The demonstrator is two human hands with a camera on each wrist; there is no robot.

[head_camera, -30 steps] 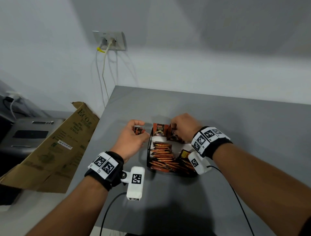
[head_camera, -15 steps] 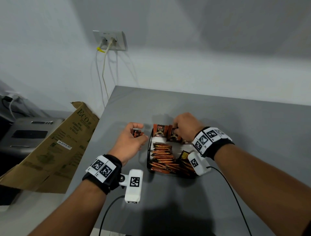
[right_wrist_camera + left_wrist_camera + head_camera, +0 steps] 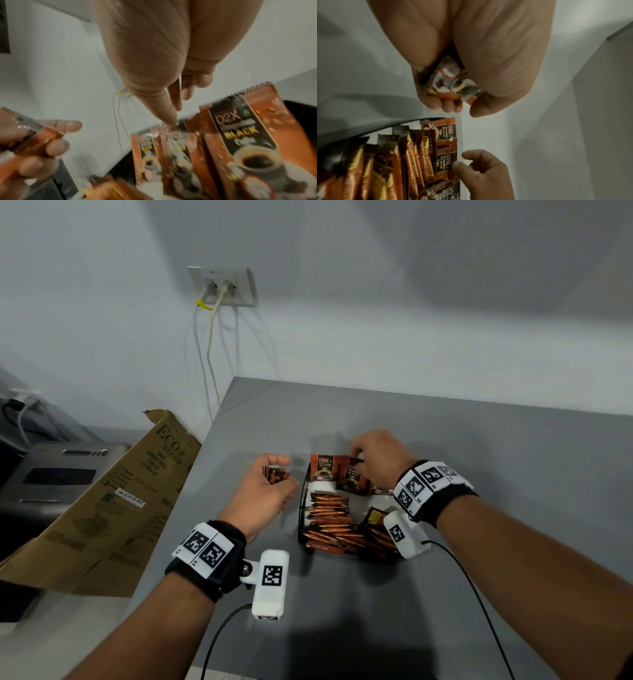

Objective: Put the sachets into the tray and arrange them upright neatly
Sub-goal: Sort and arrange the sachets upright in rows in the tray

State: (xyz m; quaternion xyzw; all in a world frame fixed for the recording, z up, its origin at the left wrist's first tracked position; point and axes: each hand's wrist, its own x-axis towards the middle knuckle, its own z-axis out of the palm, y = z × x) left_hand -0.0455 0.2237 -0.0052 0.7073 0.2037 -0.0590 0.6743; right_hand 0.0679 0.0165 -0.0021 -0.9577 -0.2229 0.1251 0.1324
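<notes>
Left hand is gripping a small bunch of sachets, fingers curled round them, hovering just left of the tray and not yet over it. Right hand is working at the far end of the tray, thumb and forefinger pinching the top edge of one of the standing sachets, other fingers loosely curled. Stick packs are lying in rows at the near end.

Risks as I'm reading it:
- standing sachets are leaning on each other; if the right hand is letting go early, they're likely tipping forward onto the stick packs
- left bunch is looking loose and fanned, could be slipping out onto the table during the move across
- wrist camera cable is trailing near the tray, may be snagging it
</notes>
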